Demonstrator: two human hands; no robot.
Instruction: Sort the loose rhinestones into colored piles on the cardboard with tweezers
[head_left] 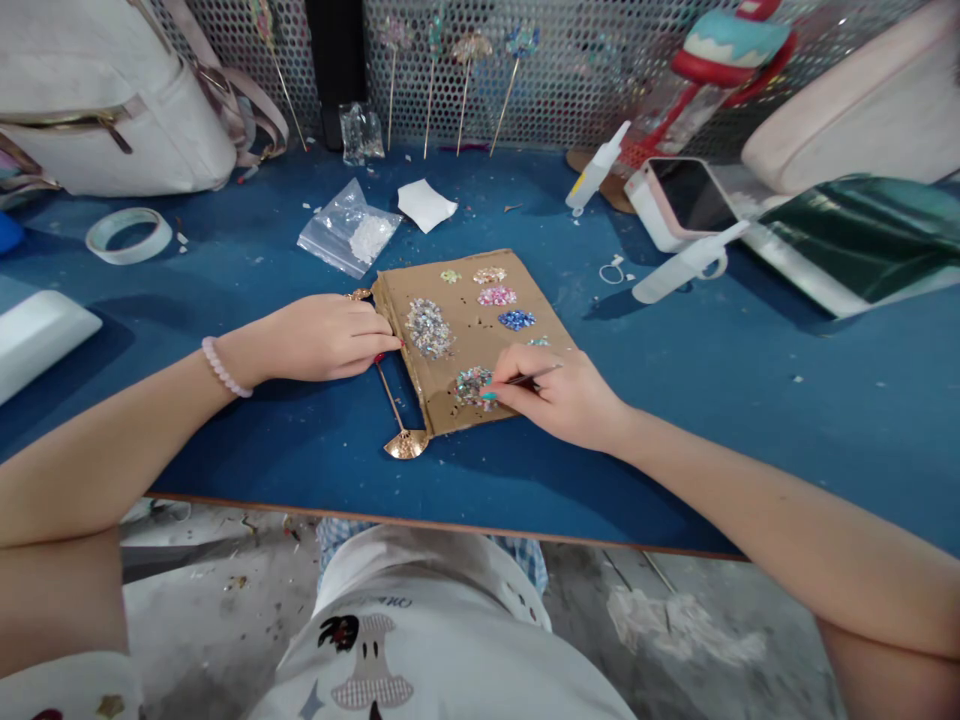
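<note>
My left hand (pixel 334 338) lies at the left edge of a cardboard sheet (pixel 480 340), fingers together around a thin gold stick. One end of that stick carries a gold fan-shaped piece (pixel 407 444), which sticks out below the hand; part of the stick is hidden. Between the closed fingers of my right hand (pixel 559 395) is a slim, dark, pen-like tool (pixel 534 375). Its working end is hidden by the fingers, at a mixed-colour pile of shiny bits (pixel 471 387). Silvery bits (pixel 429 328), pink bits (pixel 496 296) and blue bits (pixel 517 319) lie on the cardboard.
Behind the cardboard lie a clear bag of white bits (pixel 360 230) and a white scrap (pixel 426 205). A tape roll (pixel 129 236) is at left. White glue bottles (pixel 679 270), a phone (pixel 691 195) and a green pouch (pixel 862 240) are at right. Decorated sticks (pixel 465 110) stand at the back.
</note>
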